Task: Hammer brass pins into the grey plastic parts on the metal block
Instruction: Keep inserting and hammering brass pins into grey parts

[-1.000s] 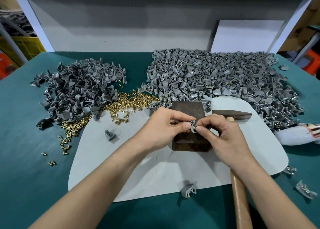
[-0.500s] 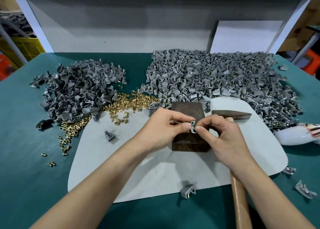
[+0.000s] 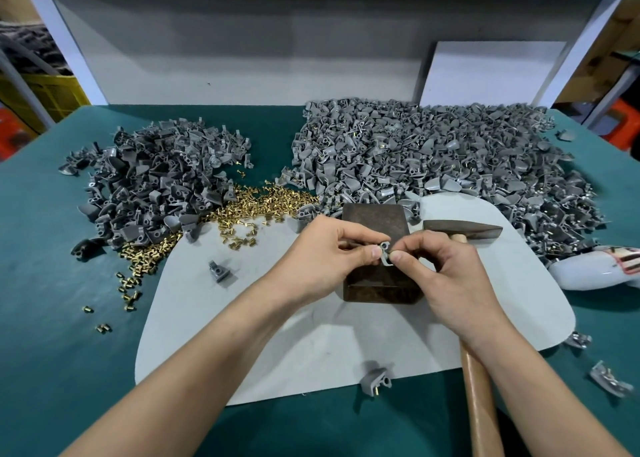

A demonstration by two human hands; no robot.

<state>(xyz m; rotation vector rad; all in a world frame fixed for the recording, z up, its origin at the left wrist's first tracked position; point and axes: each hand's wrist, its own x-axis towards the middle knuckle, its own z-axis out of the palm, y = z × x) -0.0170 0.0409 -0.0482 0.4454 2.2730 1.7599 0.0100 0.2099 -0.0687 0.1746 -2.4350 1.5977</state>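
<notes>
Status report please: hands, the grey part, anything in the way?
Left hand, right hand: both pinch one grey plastic part over metal block. Hammer lies right of block, handle under right wrist. Nothing blocking.

2 hands and 2 forearms are all of the person that shows. The left hand and the right hand are bare to the fingertips, with light creases over the knuckles and smooth backs. The left thumbnail and the right thumbnail are short, trimmed close to the fingertip, and plain. The left forearm and the right forearm are bare along the whole length in view, from the wrists to the bottom edge. Both are slim and narrow toward the wrist, and faint tendon lines run across the back of the right hand.
</notes>
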